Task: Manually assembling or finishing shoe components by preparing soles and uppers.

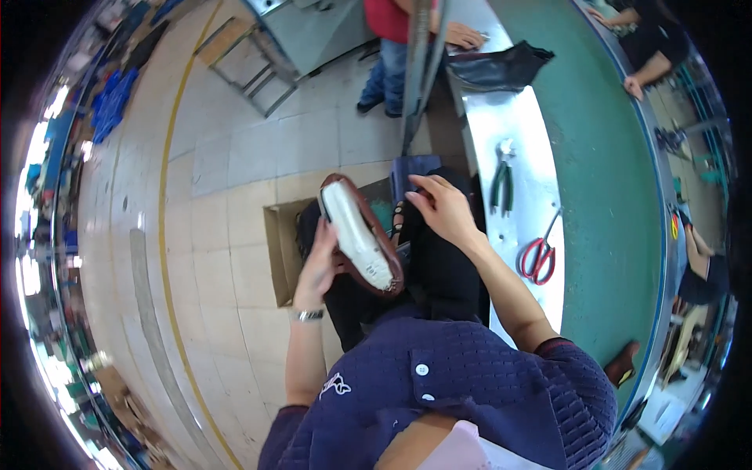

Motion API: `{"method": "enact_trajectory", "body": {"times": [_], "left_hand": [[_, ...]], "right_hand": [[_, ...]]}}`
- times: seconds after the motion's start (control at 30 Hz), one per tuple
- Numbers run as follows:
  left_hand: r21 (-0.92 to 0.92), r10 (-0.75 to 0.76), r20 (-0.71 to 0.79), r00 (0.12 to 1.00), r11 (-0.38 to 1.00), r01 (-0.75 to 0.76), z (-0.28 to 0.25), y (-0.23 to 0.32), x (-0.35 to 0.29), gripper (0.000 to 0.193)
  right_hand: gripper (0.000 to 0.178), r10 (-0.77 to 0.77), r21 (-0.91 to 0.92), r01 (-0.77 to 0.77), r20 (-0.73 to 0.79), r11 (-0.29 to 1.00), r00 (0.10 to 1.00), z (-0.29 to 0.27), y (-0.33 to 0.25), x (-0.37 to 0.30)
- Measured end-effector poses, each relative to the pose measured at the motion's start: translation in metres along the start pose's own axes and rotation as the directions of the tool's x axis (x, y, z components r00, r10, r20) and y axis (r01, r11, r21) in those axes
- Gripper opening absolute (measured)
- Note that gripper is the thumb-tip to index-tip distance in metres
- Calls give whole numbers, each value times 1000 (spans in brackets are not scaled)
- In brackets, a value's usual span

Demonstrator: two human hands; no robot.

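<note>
A brown shoe (pixel 356 231) with a white underside, aslant above the wearer's lap (pixel 446 270), could slip — the left hand (pixel 319 262) grips it from one side only, while the right hand's (pixel 442 202) grip, thumb and fingers parted, appears to hold nothing. Counted: one shoe in hand — and, on the metal bench (pixel 540 180), one green-handled pliers (pixel 501 188), one red-handled scissors (pixel 539 260), one black leather piece (pixel 501 70).

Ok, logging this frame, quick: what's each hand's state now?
Left hand: holding the brown shoe by its side.
Right hand: partly open, nothing visibly held.
</note>
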State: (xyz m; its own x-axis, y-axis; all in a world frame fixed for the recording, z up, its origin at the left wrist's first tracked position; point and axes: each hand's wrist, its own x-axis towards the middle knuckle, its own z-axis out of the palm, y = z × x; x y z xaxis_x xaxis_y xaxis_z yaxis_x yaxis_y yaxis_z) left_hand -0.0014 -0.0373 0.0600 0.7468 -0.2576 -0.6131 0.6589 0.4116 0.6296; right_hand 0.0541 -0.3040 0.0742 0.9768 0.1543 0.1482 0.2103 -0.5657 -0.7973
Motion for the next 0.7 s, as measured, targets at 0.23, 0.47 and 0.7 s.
{"method": "enact_trajectory", "body": {"times": [0.23, 0.47, 0.7], "left_hand": [[84, 291, 17, 957, 953, -291, 36, -3, 3, 74], [427, 671, 239, 702, 577, -697, 26, 23, -39, 114], [505, 688, 254, 680, 506, -700, -34, 5, -27, 119]], "right_hand": [[59, -28, 73, 20, 112, 997, 993, 44, -49, 5], [71, -371, 369, 301, 137, 879, 918, 20, -104, -3], [75, -355, 417, 225, 265, 880, 897, 55, -101, -10]]}}
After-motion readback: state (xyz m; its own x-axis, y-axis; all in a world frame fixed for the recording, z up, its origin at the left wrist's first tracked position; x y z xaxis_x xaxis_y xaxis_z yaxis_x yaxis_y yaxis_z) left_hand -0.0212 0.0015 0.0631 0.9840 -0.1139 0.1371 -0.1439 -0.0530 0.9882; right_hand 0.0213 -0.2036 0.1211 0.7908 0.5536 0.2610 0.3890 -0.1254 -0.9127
